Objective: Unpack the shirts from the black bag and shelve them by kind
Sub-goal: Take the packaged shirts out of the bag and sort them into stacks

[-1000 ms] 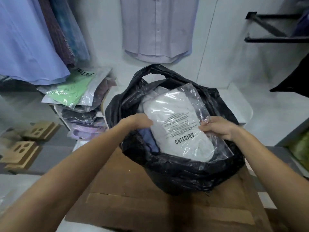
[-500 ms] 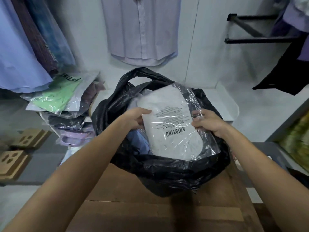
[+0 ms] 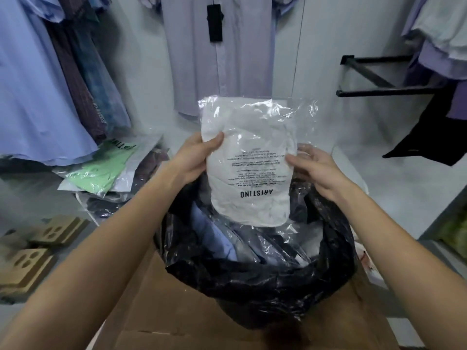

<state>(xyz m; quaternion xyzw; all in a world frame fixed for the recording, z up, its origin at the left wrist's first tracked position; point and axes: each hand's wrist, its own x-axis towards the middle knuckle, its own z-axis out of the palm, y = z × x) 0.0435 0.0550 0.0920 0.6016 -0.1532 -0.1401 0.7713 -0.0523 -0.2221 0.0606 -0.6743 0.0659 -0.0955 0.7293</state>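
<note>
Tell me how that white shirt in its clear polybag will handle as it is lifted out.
The packaged white shirt probably flexes rather than stays stiff: loose film crinkles past its edges. The glossy film may be slippery, hence both the left hand and right hand holding its sides. It looks light, held upright above the black bag by its edges alone.

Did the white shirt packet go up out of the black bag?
Yes. The white shirt packet has risen: earlier it lay inside the black bag; now most of it stands above the rim, held at its sides by the left hand and right hand.
</note>
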